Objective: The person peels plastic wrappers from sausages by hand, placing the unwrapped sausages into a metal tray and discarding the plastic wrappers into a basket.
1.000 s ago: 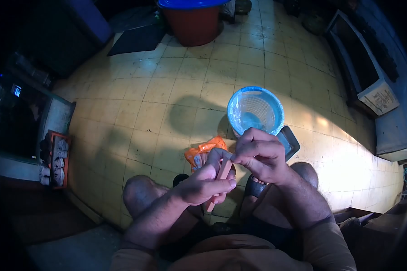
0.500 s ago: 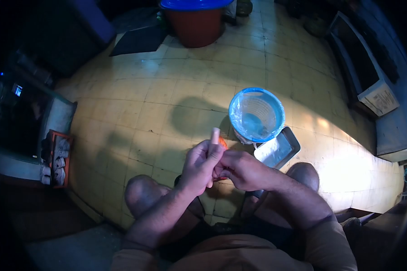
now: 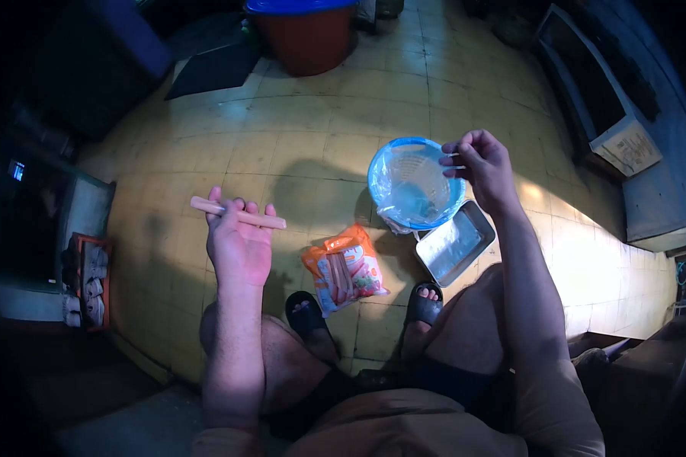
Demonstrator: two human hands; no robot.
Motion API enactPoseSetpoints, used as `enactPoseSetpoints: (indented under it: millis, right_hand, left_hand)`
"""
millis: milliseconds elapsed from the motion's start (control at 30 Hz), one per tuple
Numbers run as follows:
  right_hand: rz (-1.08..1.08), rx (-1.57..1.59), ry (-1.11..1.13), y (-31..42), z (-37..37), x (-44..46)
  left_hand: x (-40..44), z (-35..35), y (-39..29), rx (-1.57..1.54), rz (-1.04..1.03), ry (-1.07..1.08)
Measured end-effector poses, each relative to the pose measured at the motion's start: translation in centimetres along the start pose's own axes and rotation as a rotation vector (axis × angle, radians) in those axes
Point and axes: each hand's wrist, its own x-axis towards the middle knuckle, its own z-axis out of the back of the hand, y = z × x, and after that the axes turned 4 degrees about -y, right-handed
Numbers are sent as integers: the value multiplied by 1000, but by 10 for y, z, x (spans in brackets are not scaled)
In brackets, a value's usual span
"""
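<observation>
Left of the blue basket (image 3: 381,213), holding 1 sausage (image 3: 253,218) between thumb and fingers of the left hand (image 3: 240,247). By the basket's right edge, keeping right hand (image 3: 484,167) fingers loosely apart. Near the basket, toward the feet (image 3: 366,305), 1 metal tray (image 3: 453,247) and 1 orange packet (image 3: 349,270).

Floor (image 3: 282,145): yellow tile. Clock centred on orange-and-white packet (image 3: 347,270), lying flat. Lined blue basket (image 3: 417,217) at 1, metal tray (image 3: 456,244) between 2 and 3, close by basket. Red tub (image 3: 305,42) at 12, dark mat (image 3: 213,72) at 11, orange shoe rack (image 3: 107,286) at 9. Dark sandals (image 3: 424,306) at 4 and between 7 and 8.
</observation>
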Motion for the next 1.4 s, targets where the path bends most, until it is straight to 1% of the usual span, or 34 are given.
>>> enactPoseSetpoints:
  millis: [33,67,100,167,200,267,300,333,400,433,467,500,533,600,633,667,700,733,767,800,867,933,1000,1033,1067,1100,1133,1167,1233,1333,1400]
  right_hand:
    - [30,-98,-39,-16,10,15]
    - [57,-196,-78,-32,18,26]
    - [53,-196,-85,-48,21,33]
    - [5,-499,-116,-67,21,42]
    - [2,-497,-113,-67,20,43]
    - [-68,-1071,-50,-73,14,42]
    - [41,-1155,-74,-78,16,45]
    - [34,-1150,-69,-84,17,48]
    - [160,-1125,-153,-85,20,47]
    - [95,-1111,-128,-83,18,44]
    - [89,-1116,-135,-82,16,41]
    - [159,-989,-33,-81,12,37]
    - [226,-858,68,-71,1,30]
    - [-106,-379,428,-39,-21,-3]
    - [-35,-391,585,-37,-32,-22]
    - [32,-399,741,-35,-37,-36]
    - [21,-399,740,-23,-39,-41]
    - [-60,-526,764,-8,-40,-46]
    - [-143,-654,787,-2,-40,-50]
    - [-167,-657,780,-1,-28,-46]
    - [-393,-937,829,-5,5,-34]
    - [-666,-1174,968,-28,38,-28]
    - [-982,-1306,760,-51,43,-30]
    - [-986,-1306,777,-80,57,-28]
    - [-999,-1343,622,-117,78,-25]
    - [-1002,-1378,461,-138,86,-21]
    - [-850,-1420,445,-142,81,-28]
    - [-654,-1602,555,-166,84,-35]
    - [-515,-1754,639,-210,79,-52]
    - [-675,-1656,608,-218,24,-73]
    - [-489,-1577,462,-260,21,-87]
  left_hand:
    - [0,1,4,90,-30,52]
    - [-3,-2,9,93,-23,55]
    - [-8,-7,17,95,7,111]
    - [-15,-13,32,150,73,209]
    - [-16,-13,43,153,72,206]
    - [-17,-9,65,186,159,322]
    - [-18,-9,72,266,167,333]
    - [-19,-10,78,345,175,350]
    - [-21,-10,87,384,162,372]
    - [-21,-11,90,437,157,378]
    - [-22,-11,95,492,155,385]
    - [-21,-9,101,566,103,410]
    - [-24,-11,104,563,111,414]
    - [-29,-15,110,547,209,404]
    - [-32,-15,113,543,236,450]
    - [-35,-17,114,539,242,444]
    - [-39,-20,113,554,293,502]
    - [-42,-23,112,570,347,564]
    - [-43,-21,111,615,357,625]
    - [-46,-25,104,611,366,624]
    - [-55,-40,78,680,223,568]
    - [-46,-38,47,618,137,543]
    - [-39,-31,16,571,32,480]
    - [-32,-24,4,537,-10,451]
    - [-28,-21,-6,499,-44,386]
    - [-24,-18,-15,473,-71,342]
    - [-20,-16,-22,447,-98,298]
    - [-18,-15,-26,445,-99,285]
    - [-14,-13,-33,348,-151,243]
    - [-11,-3,-39,334,-140,254]
    - [-14,0,-43,330,-152,242]
